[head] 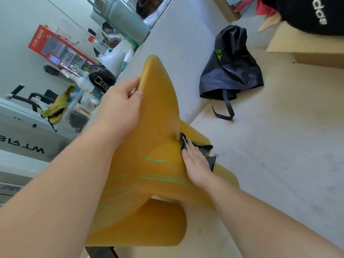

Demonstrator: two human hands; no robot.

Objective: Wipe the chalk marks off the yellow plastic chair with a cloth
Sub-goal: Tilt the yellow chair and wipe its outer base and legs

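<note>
Yellow chair (pixel 158 112) fills the centre of the frame, backrest running toward upper centre, seat spreading to lower centre and right.

Left hand (pixel 121 107) is clamped on the backrest edge, thumb on the near face and fingers wrapped over the rim: it's the brace.

Right hand (pixel 195 162) lies flat, fingers together, pressing the black cloth (pixel 206 151) onto the chair at centre right, about where back meets seat. Not a pinch grip, just palm pressure; the cloth bunches out past the fingertips and to the right of the hand.

Green chalk marks (pixel 160 175) sit just left of and slightly below the right hand: one short streak level with the fingers, a longer band beside the wrist, fainter strokes further toward lower left. They run roughly left-right across the frame.

Key relation: the marks lie to the frame-left of the cloth, and the right hand is the nearer one. My read: the next stroke should sweep leftward along the streaks, and most of the chalk is still to do.
</note>
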